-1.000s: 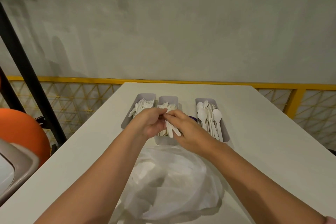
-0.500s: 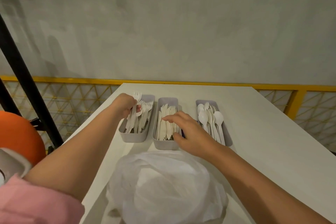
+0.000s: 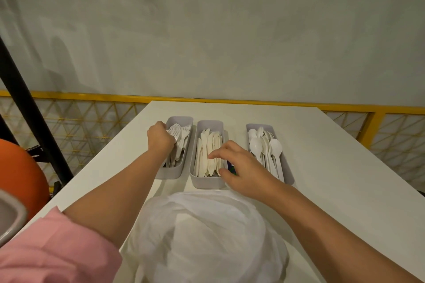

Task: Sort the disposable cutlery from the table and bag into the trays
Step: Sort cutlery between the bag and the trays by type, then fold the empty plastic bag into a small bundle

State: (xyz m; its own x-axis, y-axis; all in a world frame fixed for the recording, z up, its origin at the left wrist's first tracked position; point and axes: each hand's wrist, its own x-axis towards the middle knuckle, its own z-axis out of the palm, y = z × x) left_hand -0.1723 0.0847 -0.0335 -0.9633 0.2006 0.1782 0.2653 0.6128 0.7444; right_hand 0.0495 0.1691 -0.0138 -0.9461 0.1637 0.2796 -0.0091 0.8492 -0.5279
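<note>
Three grey trays stand side by side on the white table. The left tray holds white forks, the middle tray white knives, the right tray white spoons. My left hand is down in the left tray, fingers curled among the forks; whether it still grips one is hidden. My right hand hovers over the near right corner of the middle tray, fingers spread and holding nothing. A crumpled clear plastic bag lies in front of the trays.
A dark small object shows between the middle and right trays, partly behind my right hand. An orange round seat and a black post stand left of the table. A yellow mesh railing runs behind the table.
My hands parted from over the middle tray. The left one carried forks to the left tray and lowered into it. The right one released knives into the middle tray and spread open.
</note>
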